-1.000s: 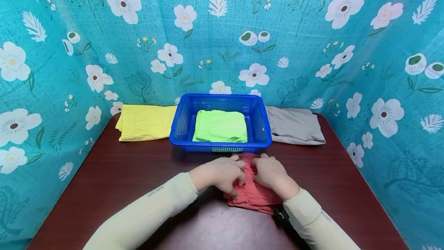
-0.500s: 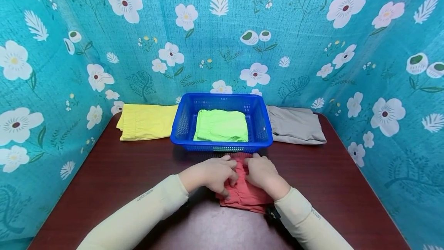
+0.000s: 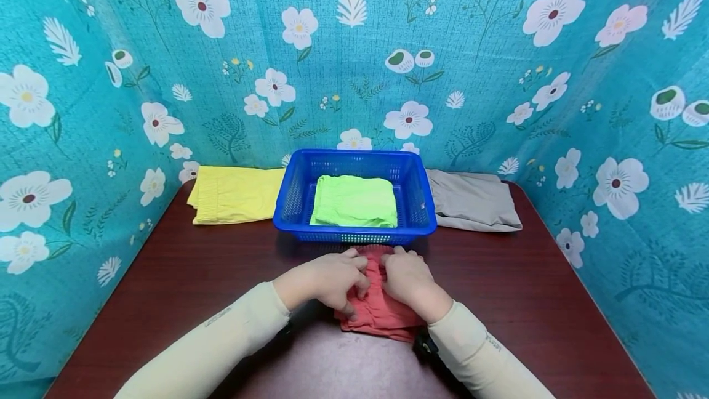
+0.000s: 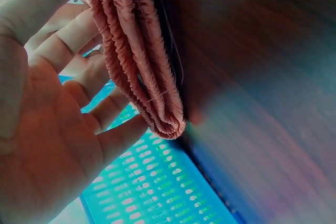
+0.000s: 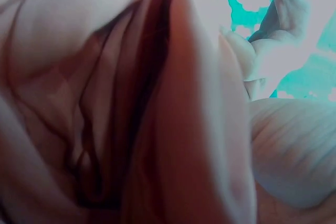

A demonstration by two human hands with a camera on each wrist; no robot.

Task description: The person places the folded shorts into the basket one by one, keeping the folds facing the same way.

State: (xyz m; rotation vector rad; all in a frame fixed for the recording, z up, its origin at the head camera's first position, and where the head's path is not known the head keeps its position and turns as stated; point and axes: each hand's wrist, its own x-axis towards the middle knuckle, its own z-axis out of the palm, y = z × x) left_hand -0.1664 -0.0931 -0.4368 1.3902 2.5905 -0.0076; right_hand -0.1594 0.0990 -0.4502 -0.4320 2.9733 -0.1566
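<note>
Folded red pants (image 3: 382, 316) with a gathered elastic waistband lie on the dark table just in front of the blue basket (image 3: 354, 230). My left hand (image 3: 334, 279) rests on their left part, fingers spread. The left wrist view shows fingertips touching the layered waistband (image 4: 137, 51), with the palm away from the cloth. On the right part, my right hand (image 3: 408, 279) presses down with bent, relaxed fingers. Loose folds of the pants (image 5: 194, 103) fill most of the right wrist view. Inside the basket sits a folded neon green garment (image 3: 354, 202).
A folded yellow garment (image 3: 238, 196) lies left of the basket, its right end hidden behind it. To the right is a grey folded garment (image 3: 476, 202), partly behind the basket too. A blue flowered curtain (image 3: 354, 79) surrounds the table (image 3: 210, 276) at the back and sides.
Both hands have shifted left across the table, and the red pants have slid left with them. The basket and the other garments stay put.
</note>
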